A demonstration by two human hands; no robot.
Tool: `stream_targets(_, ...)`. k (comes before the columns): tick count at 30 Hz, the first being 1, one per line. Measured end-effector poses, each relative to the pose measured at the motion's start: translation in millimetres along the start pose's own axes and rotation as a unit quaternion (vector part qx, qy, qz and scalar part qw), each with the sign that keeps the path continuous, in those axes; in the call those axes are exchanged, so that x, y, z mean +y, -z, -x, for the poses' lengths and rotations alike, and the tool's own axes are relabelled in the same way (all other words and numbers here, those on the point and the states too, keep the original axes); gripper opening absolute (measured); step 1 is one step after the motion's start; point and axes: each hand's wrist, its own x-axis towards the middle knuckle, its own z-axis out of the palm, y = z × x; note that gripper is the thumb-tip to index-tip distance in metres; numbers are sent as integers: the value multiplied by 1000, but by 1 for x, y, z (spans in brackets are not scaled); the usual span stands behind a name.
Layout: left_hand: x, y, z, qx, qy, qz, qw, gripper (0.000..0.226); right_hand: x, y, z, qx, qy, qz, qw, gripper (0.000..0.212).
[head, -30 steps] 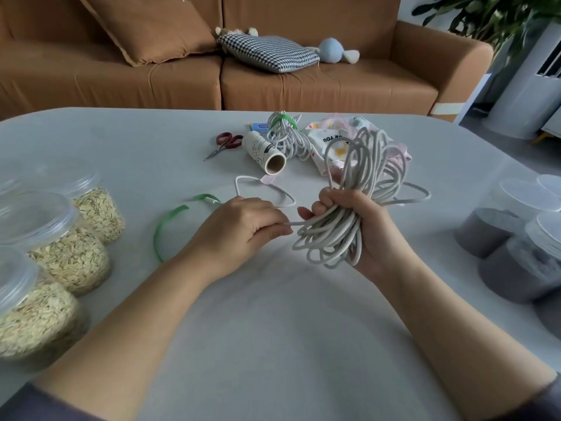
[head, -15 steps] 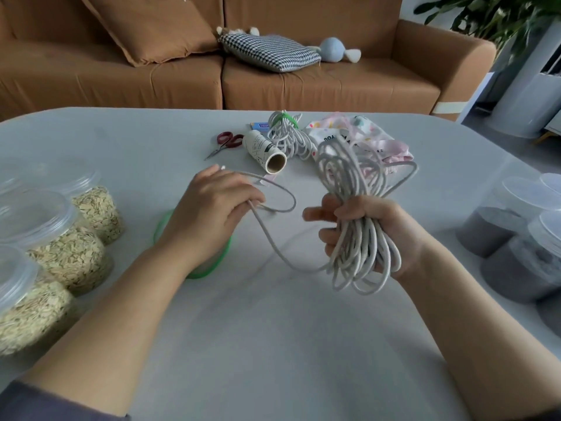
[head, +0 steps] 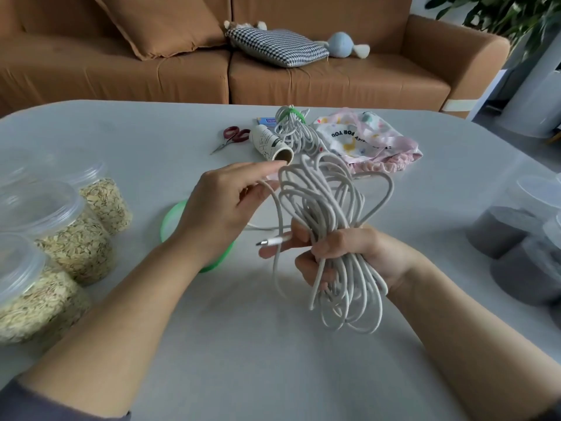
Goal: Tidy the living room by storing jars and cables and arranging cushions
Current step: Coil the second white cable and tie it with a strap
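My right hand [head: 343,253] grips the middle of a thick bundle of looped grey-white cable [head: 331,214] held upright above the table. The cable's plug end [head: 273,240] sticks out left past my right fingers. My left hand [head: 224,208] is raised beside the bundle and pinches a loose strand of that cable. A green tie loop [head: 170,217] lies on the table, partly hidden under my left hand. A second coiled cable with a green tie [head: 293,129] lies farther back.
Clear jars of oat flakes [head: 60,238] stand at the left, jars of dark grains [head: 513,238] at the right. Scissors [head: 232,138], a cardboard roll [head: 271,144] and a printed pouch [head: 367,138] lie at the back. Sofa with brown cushion [head: 164,22] and checked cushion [head: 276,47].
My left hand has drawn a strand leftward out of the bundle and lifted it up toward the top loops. My right hand has turned the bundle more upright; the plug end now shows.
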Motion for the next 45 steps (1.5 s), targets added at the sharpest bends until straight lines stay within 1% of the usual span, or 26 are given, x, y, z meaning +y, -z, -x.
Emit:
stream_targets(2, 0, 1, -2, 18, 107, 71, 992, 11, -2, 1, 1, -13, 18, -19, 1000, 20)
stream_targets(3, -3, 1, -3, 25, 158, 103, 982, 9, -3, 3, 2, -17, 28, -30, 999, 20)
stream_targets(5, -7, 4, -6, 23, 233, 202, 951, 21, -4, 7, 3, -27, 56, -57, 996, 22)
stream_targets(7, -10, 7, -8, 41, 267, 340, 901, 29, -4, 12, 3, -43, 94, -94, 990, 26)
stream_targets(8, -11, 8, -9, 56, 278, 390, 876, 31, -5, 15, 2, -42, 113, -106, 987, 27)
stream_targets(9, -11, 9, -11, 71, 285, 418, 860, 34, -5, 17, 1, -32, 128, -108, 985, 26)
stream_targets(10, -11, 9, -12, 82, 287, 422, 856, 35, -5, 18, 1, -10, 136, -101, 985, 25)
stream_targets(11, -10, 9, -12, 86, 280, 410, 864, 35, -5, 20, 0, 21, 140, -87, 986, 24)
stream_targets(13, -6, 7, -12, 87, 257, 364, 891, 33, -4, 23, 0, 107, 143, -47, 983, 23)
stream_targets(15, -4, 3, -10, 77, 243, 313, 915, 32, -3, 25, -2, 188, 160, -25, 969, 24)
stream_targets(16, -3, 0, -9, 66, 239, 296, 923, 31, -3, 25, -4, 214, 170, -25, 962, 23)
stream_targets(19, -1, -7, -5, 40, 249, 289, 924, 28, -4, 25, -6, 231, 201, -36, 951, 12)
stream_targets(21, -4, -10, -3, 35, 263, 275, 924, 25, -6, 24, -6, 243, 218, -29, 945, 13)
stream_targets(24, -8, -15, -1, 35, 293, 253, 921, 19, -8, 23, -6, 247, 245, -105, 932, 15)
stream_targets(27, -10, -18, 1, 36, 330, 257, 908, 16, -9, 23, -5, 266, 250, -132, 922, 11)
stream_targets(29, -12, -18, 1, 41, 323, 244, 913, 18, -10, 23, -5, 274, 232, -127, 925, 9)
stream_targets(32, -10, -18, 0, 19, 271, 218, 937, 17, -9, 22, -5, 291, 188, -95, 933, 5)
stream_targets(35, 0, -20, 0, -17, 224, 205, 953, 11, -6, 23, -4, 309, 109, -31, 944, 12)
stream_targets(37, 5, -21, 1, -45, 201, 191, 960, 11, -6, 22, -5, 296, 92, -22, 951, 13)
stream_targets(38, 8, -22, 2, -64, 198, 188, 960, 11, -5, 21, -5, 284, 98, -28, 953, 25)
stream_targets(40, 12, -23, 3, -100, 202, 195, 955, 9, -5, 21, -7, 281, 110, -35, 953, 58)
stream_targets(41, 13, -24, 4, -112, 206, 201, 951, 8, -4, 20, -8, 286, 120, -35, 950, 64)
stream_targets(42, 14, -24, 4, -121, 212, 207, 948, 8, -3, 21, -9, 292, 136, -37, 946, 59)
stream_targets(44, 15, -23, 4, -139, 218, 239, 936, 11, -4, 22, -10, 319, 161, -43, 933, 29)
stream_targets(45, 15, -22, 4, -157, 218, 266, 926, 13, -4, 24, -10, 345, 164, -43, 923, 18)
